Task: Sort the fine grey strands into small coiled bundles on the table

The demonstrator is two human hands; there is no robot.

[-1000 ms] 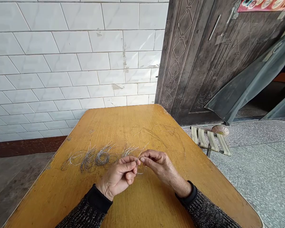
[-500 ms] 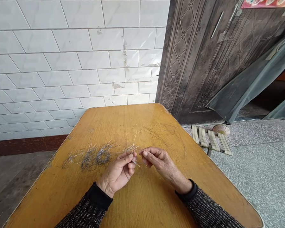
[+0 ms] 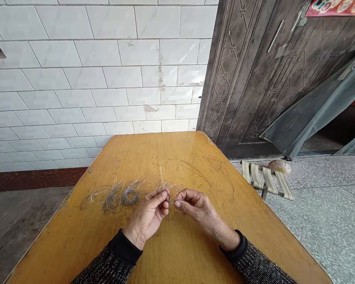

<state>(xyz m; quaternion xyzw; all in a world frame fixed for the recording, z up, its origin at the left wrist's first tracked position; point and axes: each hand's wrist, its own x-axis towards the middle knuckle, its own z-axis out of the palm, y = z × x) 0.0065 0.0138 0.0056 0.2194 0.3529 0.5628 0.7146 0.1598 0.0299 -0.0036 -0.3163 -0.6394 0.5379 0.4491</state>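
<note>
My left hand (image 3: 152, 211) pinches thin wire (image 3: 161, 176) between thumb and forefinger, and one pale end of it sticks up above the fingertips. Just to its right, my right hand (image 3: 197, 207) is closed in a pinch at the fine wire strands between the two hands. The strands there are too thin to follow fully. Left of my hands lie a round grey wire coil (image 3: 130, 195) and a looser wire bundle (image 3: 111, 199). Beyond my right hand, thin loose wires (image 3: 192, 166) are spread over the wood.
The wooden table (image 3: 171, 252) stands against a white tiled wall (image 3: 118, 77). To the right are a striped folding stool (image 3: 268, 178), a ball (image 3: 280, 166) behind it, a dark carved door (image 3: 254, 79) and a grey curtain (image 3: 310, 106).
My right hand has shifted slightly, its fingertips now lower beside the left hand's. The upright wire end leans the other way and looks shorter. The camera view has tilted a little.
</note>
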